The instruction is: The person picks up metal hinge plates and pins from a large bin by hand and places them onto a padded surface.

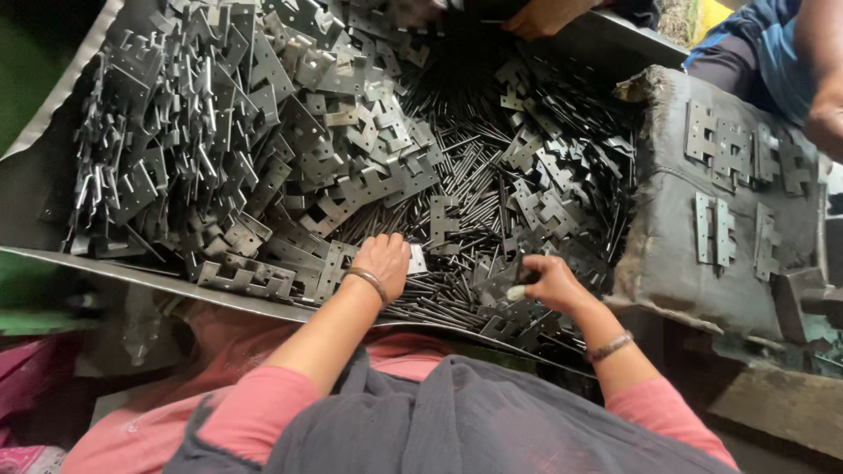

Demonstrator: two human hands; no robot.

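A person leans over a shallow metal tray (53, 254) heaped with flat grey hinge leaves (219, 132) on the left and thin steel pins (474, 175) spread through the middle. The left hand (384, 261) rests knuckles up on the pile's near edge, fingers curled down among the leaves; whether it has closed on one I cannot tell. Just right of it, the right hand (549, 283) pinches a dark hinge piece (500, 283) between thumb and fingertips, a light bandage on one fingertip. Handled well, this work seems to want a firm pinch by the flat faces, away from sharp edges. Further right, a padded block (694, 263) carries assembled hinges (713, 230). Another person's arm (825, 79) shows at the top right.
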